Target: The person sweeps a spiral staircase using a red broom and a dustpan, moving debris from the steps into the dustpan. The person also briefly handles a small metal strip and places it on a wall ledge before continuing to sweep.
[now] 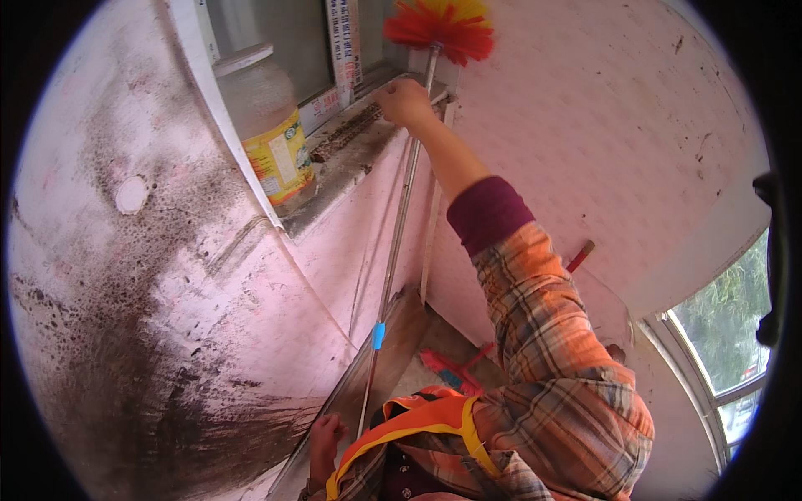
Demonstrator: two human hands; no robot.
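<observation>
Taking the jar (271, 138) with the yellow label as the landmark, the long-handled duster (397, 242) stands at a slant to its right, its red and yellow bristle head (439, 32) higher than the jar and its handle running down well below it, past a blue collar (378, 336). The right hand (407, 104) is at the sill (336, 188), to the right of the jar and apart from it, fingers curled in; the wrist crosses in front of the pole, but I cannot tell whether the fingertips pinch anything. The left hand (327, 434) hangs far below the jar, loosely curled with no wide gap between the fingers, near the handle's lower part — whether it has hold of anything does not show. The likeliest trouble, I judge, is the duster sliding: neither hand plainly grips it, so a nudge from the right forearm could send it down along the wall. Sweeping that arm leftward might also knock the jar, which stands close to the sill's edge. Dark crumbly debris (347, 132), just right of the jar, could spill over that edge if brushed, perhaps onto the red brush (451, 371) far below.
</observation>
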